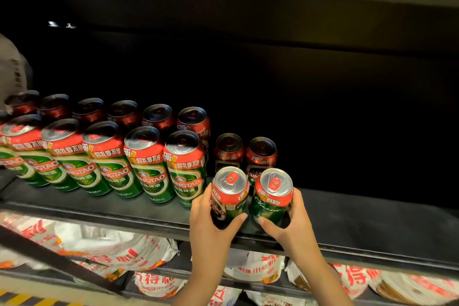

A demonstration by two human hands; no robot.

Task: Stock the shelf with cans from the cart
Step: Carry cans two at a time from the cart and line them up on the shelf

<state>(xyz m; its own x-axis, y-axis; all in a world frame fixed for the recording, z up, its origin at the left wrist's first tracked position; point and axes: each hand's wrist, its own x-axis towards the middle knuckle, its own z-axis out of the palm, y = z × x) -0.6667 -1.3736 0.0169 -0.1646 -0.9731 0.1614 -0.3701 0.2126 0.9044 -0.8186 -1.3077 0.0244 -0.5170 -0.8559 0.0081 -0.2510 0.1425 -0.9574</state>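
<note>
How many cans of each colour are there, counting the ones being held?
Green cans on the shelf: 6, leftmost cut off
Green can in left hand: 1
Green can in right hand: 1
Dark red cans behind: 8
Total: 16

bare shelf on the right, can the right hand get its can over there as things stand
Probably yes. The right hand grips its can at the shelf's front edge, and the dark shelf right of it shows nothing standing in the way.
</note>
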